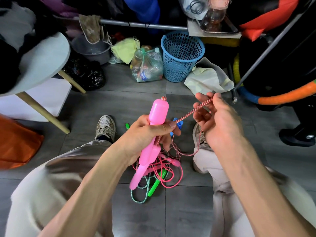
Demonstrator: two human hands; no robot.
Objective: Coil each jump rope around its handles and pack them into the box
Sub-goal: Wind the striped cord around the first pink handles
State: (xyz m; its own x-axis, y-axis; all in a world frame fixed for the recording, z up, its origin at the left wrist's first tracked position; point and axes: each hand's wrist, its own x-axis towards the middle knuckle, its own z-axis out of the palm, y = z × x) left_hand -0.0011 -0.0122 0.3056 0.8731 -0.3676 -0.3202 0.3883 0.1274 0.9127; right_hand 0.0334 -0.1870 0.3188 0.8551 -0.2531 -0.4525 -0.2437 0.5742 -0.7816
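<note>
Left hand (147, 134) grips seemingly two pink handles (158, 111); right hand (217, 120) pinches the red-white rope (193, 110)

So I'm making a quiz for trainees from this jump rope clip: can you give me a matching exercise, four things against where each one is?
Things:
1. pink handles
2. red-and-white cord
3. green handle
4. blue mesh basket

Places:
A. lying in the rope pile on the floor
B. standing on the floor by the clear bag of bottles
C. gripped in the left hand
D. pinched in the right hand

Pairs: 1-C, 2-D, 3-A, 4-B
</note>
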